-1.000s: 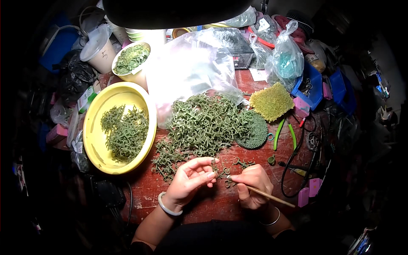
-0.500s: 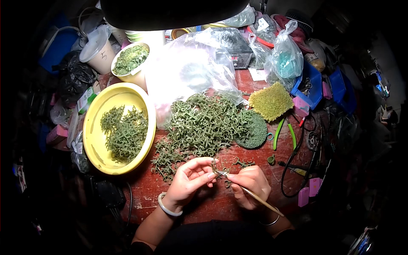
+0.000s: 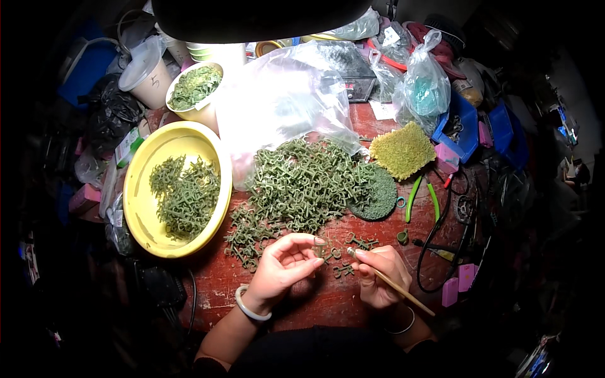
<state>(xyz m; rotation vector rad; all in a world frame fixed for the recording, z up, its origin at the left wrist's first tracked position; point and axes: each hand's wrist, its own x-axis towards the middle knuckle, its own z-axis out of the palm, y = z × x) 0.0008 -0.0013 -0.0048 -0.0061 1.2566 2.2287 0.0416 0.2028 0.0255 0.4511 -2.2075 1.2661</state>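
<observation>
left hand point(image 3: 283, 268): grip pinches small green piece point(image 3: 319, 247) | right hand point(image 3: 377, 274): grip closed on wooden stick point(image 3: 397, 287) | green pile point(image 3: 302, 186) far on worktop point(image 3: 328, 296)

The left hand point(image 3: 283, 264) has lifted a small green piece point(image 3: 319, 247) off the table toward the stick point(image 3: 391, 281).

My forearms are bare, a pale jade-like bangle point(image 3: 250, 307) on my left wrist, a thin bracelet point(image 3: 401, 327) on my right.

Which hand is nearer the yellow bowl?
Left. The left hand lies just right of the yellow bowl; the right hand, holding a stick, is farther right.
</observation>
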